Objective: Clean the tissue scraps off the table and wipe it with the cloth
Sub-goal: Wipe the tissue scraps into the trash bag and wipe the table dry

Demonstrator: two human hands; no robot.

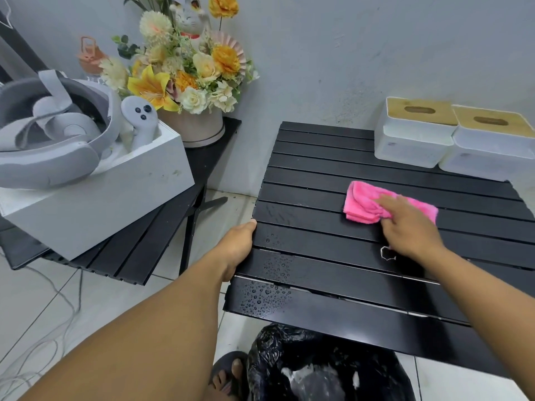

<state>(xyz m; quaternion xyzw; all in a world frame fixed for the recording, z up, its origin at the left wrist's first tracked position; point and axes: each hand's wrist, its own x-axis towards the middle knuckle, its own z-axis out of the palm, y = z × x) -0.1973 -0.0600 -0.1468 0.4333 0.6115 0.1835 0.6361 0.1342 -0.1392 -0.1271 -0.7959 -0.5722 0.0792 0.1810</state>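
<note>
Right grip (pixel 405 224) presses flat on the pink cloth (pixel 364 204), just twelve o'clock of mid bench (pixel 318 169); left grip (pixel 237 247) clasps its nine o'clock edge. A careless sweep could drag the white scrap (pixel 388 253), at the cloth's six o'clock, into a slat gap.

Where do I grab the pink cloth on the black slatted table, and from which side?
Likely the thick folded left end of the pink microfibre cloth, from above on the left: its stacked layers stand proud of the black slatted table, and the right hand presses the flatter right part.
</note>
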